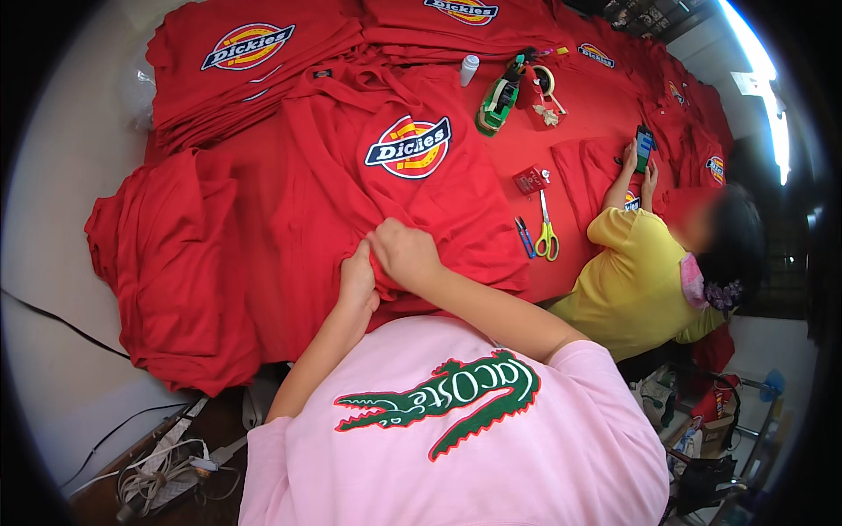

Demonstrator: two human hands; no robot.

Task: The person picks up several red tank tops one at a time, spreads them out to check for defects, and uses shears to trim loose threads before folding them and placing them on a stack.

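A red shirt [474, 206] with an oval printed emblem on its front lies spread out before me, creased toward my hands. My left hand [358, 282] is closed on the cloth at the shirt's near part. Close against it, slightly higher and to the right, my right hand [406, 252] is a closed fist gripping the same cloth. The fabric bunches between and below the two hands, and my fingertips are mostly hidden in the folds.
Stacks of red shirts [184, 74] line the far side; a loose red pile [175, 272] lies left. Rightward are scissors [545, 230], pens [524, 237], a small red box [531, 180], a green tape dispenser [498, 107] and a white bottle [469, 70]. A person in yellow [636, 280] holds a phone [644, 149].
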